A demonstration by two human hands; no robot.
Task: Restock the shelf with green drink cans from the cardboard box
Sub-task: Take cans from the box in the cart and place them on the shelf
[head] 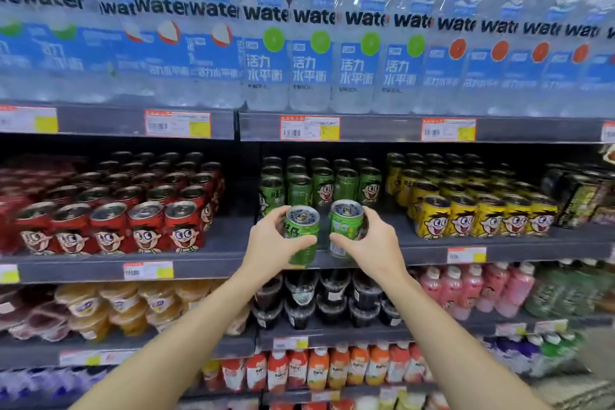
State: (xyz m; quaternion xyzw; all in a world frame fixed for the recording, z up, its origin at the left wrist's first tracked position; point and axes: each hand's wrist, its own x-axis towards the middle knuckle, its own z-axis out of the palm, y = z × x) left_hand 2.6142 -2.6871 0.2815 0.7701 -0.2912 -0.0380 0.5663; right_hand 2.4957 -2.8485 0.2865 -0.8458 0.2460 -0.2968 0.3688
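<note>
The left hand (269, 243) grips a green can (301, 233), thumb curled across its ribbed side and fingers wrapped behind, holding it upright at the front edge of the grey metal shelf (213, 266). The right hand (372, 240) grips a second green can (344, 226) the same way, just beside the first; the two cans are near each other but do not touch. Both cans are short cylinders with glossy green wrappers and silver pull-tab lids. Whether their bases rest on the shelf or hang just above it cannot be told, since the hands cover the lower parts.

Behind them stand rows of stocked green cans (319, 183) bearing a cartoon face. To the left sit red cans (109, 226), to the right yellow cans (482, 213), all of the same shape. On the shelf above stand clear plastic water bottles (309, 53) with blue labels. Paper price tags (309, 127) line the shelf edges.
</note>
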